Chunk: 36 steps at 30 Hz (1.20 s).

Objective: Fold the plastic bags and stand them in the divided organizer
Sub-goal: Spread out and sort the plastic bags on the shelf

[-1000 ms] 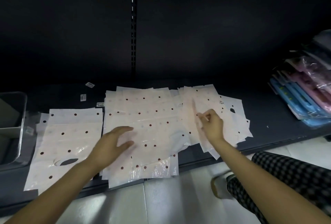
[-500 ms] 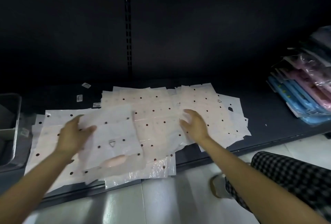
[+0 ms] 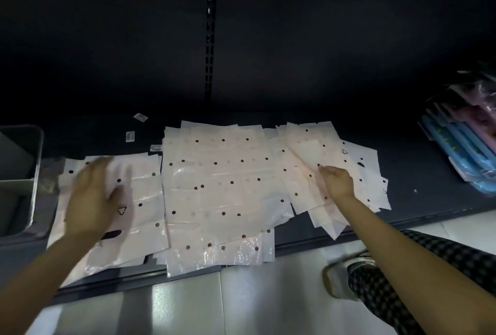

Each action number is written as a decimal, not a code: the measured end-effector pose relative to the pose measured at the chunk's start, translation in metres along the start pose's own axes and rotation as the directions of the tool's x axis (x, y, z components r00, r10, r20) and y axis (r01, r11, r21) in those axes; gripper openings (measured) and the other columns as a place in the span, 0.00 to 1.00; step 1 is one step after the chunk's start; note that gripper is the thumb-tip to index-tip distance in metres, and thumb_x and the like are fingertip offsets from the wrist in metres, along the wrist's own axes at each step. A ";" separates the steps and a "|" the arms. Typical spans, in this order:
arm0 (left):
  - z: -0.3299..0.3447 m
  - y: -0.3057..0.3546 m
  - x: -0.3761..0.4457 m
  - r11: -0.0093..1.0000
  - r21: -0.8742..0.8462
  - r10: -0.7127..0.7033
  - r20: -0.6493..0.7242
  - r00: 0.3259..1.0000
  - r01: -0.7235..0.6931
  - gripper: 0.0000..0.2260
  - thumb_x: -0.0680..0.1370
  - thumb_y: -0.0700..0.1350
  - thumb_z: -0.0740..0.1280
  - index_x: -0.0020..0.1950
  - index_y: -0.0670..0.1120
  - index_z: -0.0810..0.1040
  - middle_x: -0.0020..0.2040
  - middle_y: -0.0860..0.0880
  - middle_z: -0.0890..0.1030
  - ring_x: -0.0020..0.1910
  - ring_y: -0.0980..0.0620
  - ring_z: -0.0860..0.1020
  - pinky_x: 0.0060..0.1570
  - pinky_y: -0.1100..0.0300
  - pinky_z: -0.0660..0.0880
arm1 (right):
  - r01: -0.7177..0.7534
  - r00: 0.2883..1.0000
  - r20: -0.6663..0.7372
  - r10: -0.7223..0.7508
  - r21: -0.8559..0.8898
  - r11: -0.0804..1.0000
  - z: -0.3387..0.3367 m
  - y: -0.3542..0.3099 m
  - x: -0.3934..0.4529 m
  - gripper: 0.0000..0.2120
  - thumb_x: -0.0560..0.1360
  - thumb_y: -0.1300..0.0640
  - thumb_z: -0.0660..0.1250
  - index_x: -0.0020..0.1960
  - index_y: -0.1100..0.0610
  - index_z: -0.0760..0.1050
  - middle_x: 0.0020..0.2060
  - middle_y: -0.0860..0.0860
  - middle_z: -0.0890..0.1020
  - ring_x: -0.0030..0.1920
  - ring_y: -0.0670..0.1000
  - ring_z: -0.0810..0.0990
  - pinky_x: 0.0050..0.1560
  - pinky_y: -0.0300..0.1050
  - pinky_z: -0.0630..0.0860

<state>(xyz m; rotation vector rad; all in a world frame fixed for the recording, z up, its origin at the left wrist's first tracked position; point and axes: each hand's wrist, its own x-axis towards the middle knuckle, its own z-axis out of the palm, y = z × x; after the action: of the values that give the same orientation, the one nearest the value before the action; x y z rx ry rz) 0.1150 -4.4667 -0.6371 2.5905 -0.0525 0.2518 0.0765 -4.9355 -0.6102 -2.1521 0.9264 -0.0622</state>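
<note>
Organizer (image 3: 21, 173) of clear plastic sits at the far left of the dark shelf (image 3: 418, 173), its inner divider just visible. No folded bag shows inside it. Beside it lies the left stack of bags (image 3: 145, 200), pale plastic with dark dots, a black triangle mark (image 3: 122, 210) printed on the top sheet and an oval handle cut-out below it; whatever is inside the triangle is too small to read. The left hand (image 3: 92, 200), blurred, is spread flat with straight fingers over this stack. Half a second ago it was carrying a loose bag across from the middle pile; that bag now lies flat on the left stack.

Behind the stack, three small white labels (image 3: 130, 136) lie on the shelf; their print is illegible. The middle pile of bags (image 3: 220, 195) spreads wide, its front edge hanging over the shelf lip above the tiled floor (image 3: 268, 294).

The right hand (image 3: 336, 181) rests on the right pile of bags (image 3: 322, 152), fingers loosely curled, though whether they pinch a sheet I cannot tell. It has shifted little since the earlier frame. A second triangle mark shows near that pile's far edge. At the far right, blue and pink packets (image 3: 464, 152) lean in a row. A checked trouser leg (image 3: 429, 281) and a pale shoe (image 3: 339, 281) show below.
</note>
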 end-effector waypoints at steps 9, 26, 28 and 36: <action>0.013 0.139 -0.032 0.756 -0.561 0.159 0.656 0.738 0.336 0.40 0.66 0.57 0.72 0.73 0.61 0.55 0.64 0.55 0.70 0.60 0.55 0.74 0.58 0.60 0.71 | 0.423 0.891 0.168 -0.423 0.036 0.905 0.073 -0.099 -0.092 0.21 0.80 0.58 0.59 0.28 0.51 0.66 0.27 0.57 0.75 0.33 0.57 0.76 0.41 0.49 0.72; 0.044 0.085 -0.011 0.957 -0.266 -0.032 0.309 0.951 0.119 0.41 0.73 0.36 0.71 0.78 0.49 0.49 0.75 0.43 0.61 0.71 0.41 0.64 0.66 0.48 0.64 | 0.245 0.966 0.210 -0.149 -0.573 0.782 0.037 0.049 -0.018 0.31 0.79 0.40 0.52 0.77 0.51 0.48 0.77 0.51 0.48 0.77 0.55 0.45 0.75 0.50 0.45; 0.047 0.085 -0.011 0.967 -0.249 0.051 0.388 0.920 0.051 0.43 0.73 0.38 0.72 0.78 0.48 0.46 0.77 0.46 0.56 0.75 0.44 0.57 0.71 0.49 0.58 | 0.295 0.955 0.162 -0.247 -0.461 0.837 0.035 0.055 -0.017 0.23 0.82 0.49 0.53 0.75 0.53 0.59 0.76 0.52 0.55 0.77 0.54 0.49 0.75 0.50 0.47; 0.032 0.103 -0.005 0.936 -0.352 0.106 0.306 0.946 0.010 0.37 0.74 0.56 0.67 0.77 0.54 0.51 0.75 0.58 0.51 0.75 0.54 0.50 0.72 0.55 0.51 | 0.243 0.945 0.147 -0.291 0.275 0.930 0.027 -0.004 -0.049 0.20 0.82 0.54 0.54 0.71 0.60 0.67 0.67 0.53 0.72 0.67 0.49 0.70 0.64 0.34 0.68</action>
<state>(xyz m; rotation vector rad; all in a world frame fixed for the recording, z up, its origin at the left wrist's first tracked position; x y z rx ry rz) 0.1062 -4.5719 -0.6127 2.2487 -0.2561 -0.1554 0.0520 -4.8851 -0.6143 -1.9908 0.4832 -0.1075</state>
